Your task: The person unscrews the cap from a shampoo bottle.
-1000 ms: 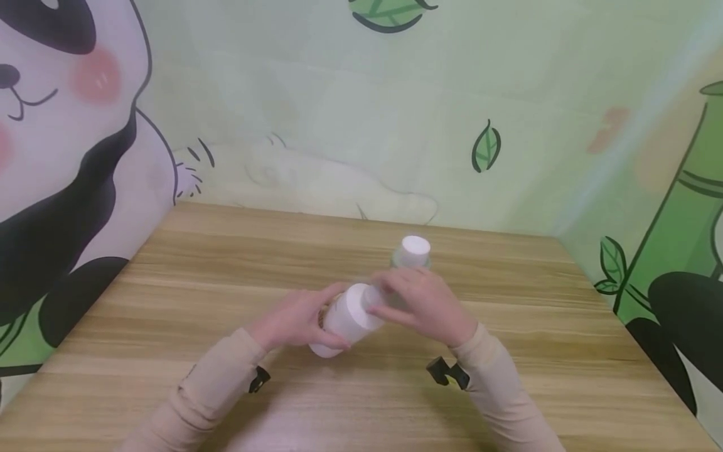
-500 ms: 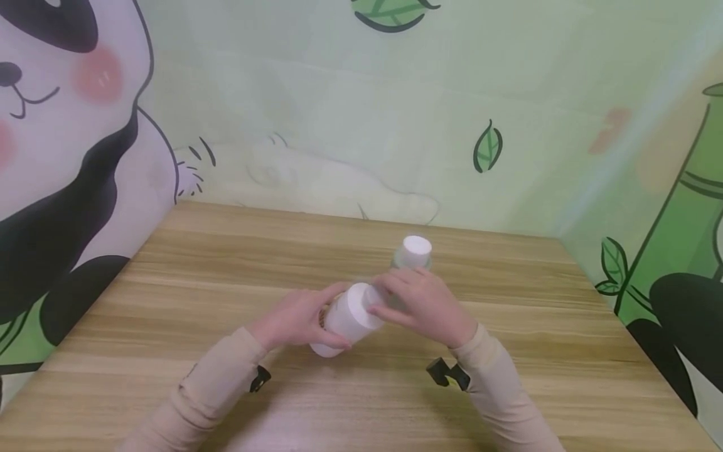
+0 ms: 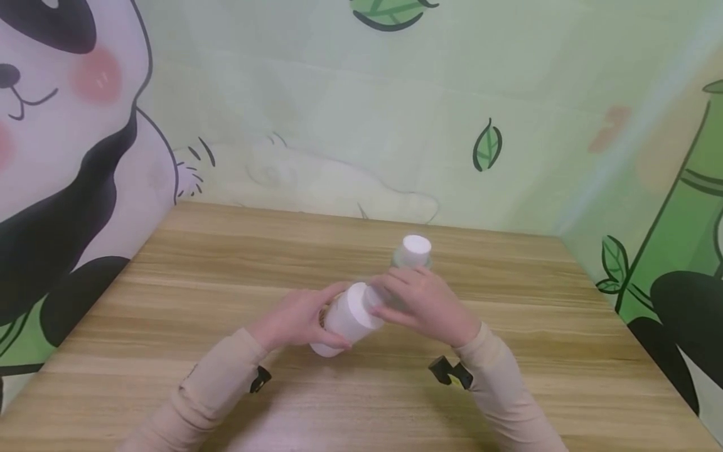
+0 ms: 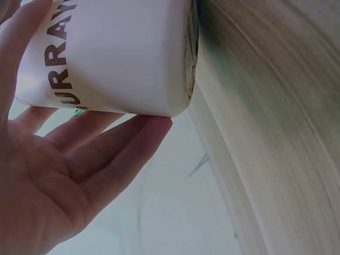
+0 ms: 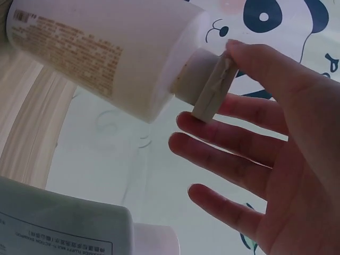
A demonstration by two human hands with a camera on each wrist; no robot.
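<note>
A white bottle [image 3: 351, 317] is tilted over the table with its cap end up and to the right. My left hand [image 3: 294, 319] grips its body, thumb on the near side. In the left wrist view, dark capital letters run across the bottle [image 4: 122, 58], and fingers [image 4: 127, 151] lie under it. My right hand [image 3: 426, 306] pinches the cap [image 5: 213, 87] between thumb and fingers; the cap's flat end piece sits slightly askew. Beyond the right hand stands a pale green shampoo bottle [image 5: 58, 218] with a white cap [image 3: 417, 248], mostly hidden in the head view.
The wooden table [image 3: 226, 251] runs back to a wall covering [image 3: 316, 94] printed with pandas and leaves. Small black devices are worn on the left wrist [image 3: 260, 379] and right wrist [image 3: 450, 371].
My right hand has shifted very slightly to the right while staying at the cap. The left hand and both bottles look unmoved.
</note>
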